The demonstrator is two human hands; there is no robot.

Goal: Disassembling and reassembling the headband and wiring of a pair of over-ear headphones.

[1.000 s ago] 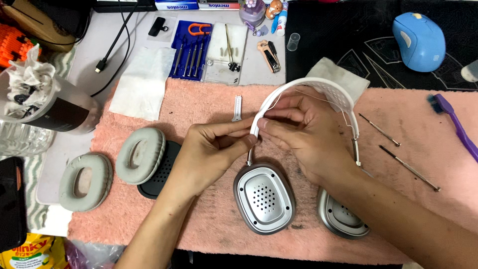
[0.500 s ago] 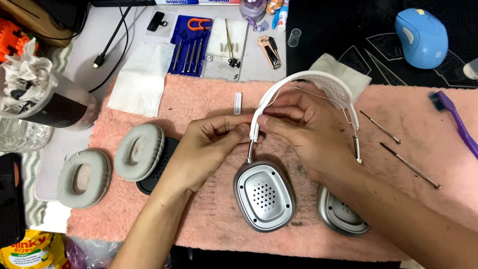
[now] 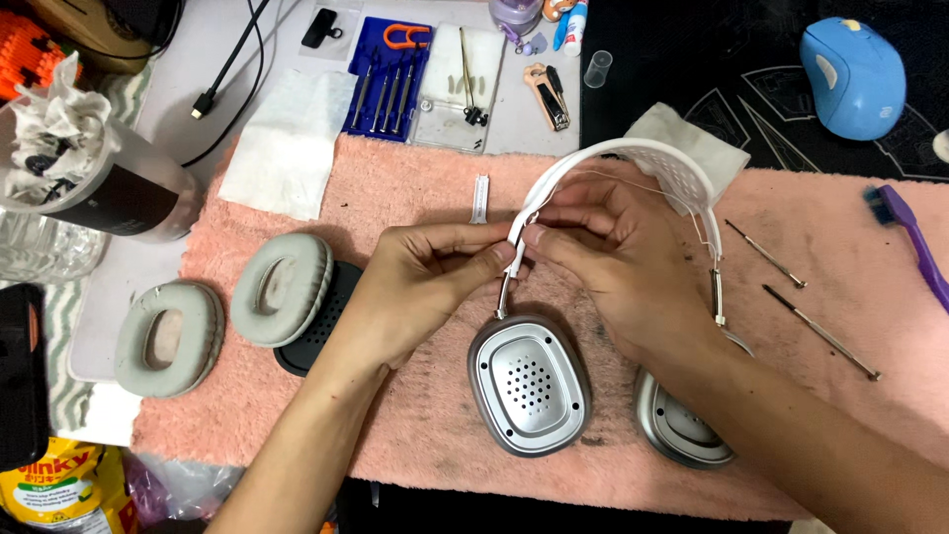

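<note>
White over-ear headphones lie on a pink towel (image 3: 415,435). Their headband (image 3: 633,158) arches toward the back. One silver ear cup (image 3: 530,388) faces up with its perforated inside showing; the other silver cup (image 3: 678,431) is partly hidden under my right forearm. My left hand (image 3: 425,282) and my right hand (image 3: 618,262) both pinch the left end of the headband, just above the metal stem. Fingertips of both hands meet there. Two grey ear cushions (image 3: 285,287) (image 3: 168,336) lie detached at the left.
A small white strip (image 3: 480,201) lies on the towel behind my hands. Two thin metal rods (image 3: 765,253) (image 3: 819,332) and a purple brush (image 3: 914,242) lie at the right. A blue screwdriver set (image 3: 388,79), white tissue (image 3: 287,148), blue mouse (image 3: 855,74) and a tumbler (image 3: 99,188) sit behind.
Both hands keep their pinch on the headband end with only slight finger shifts. The headphones have not visibly moved.
</note>
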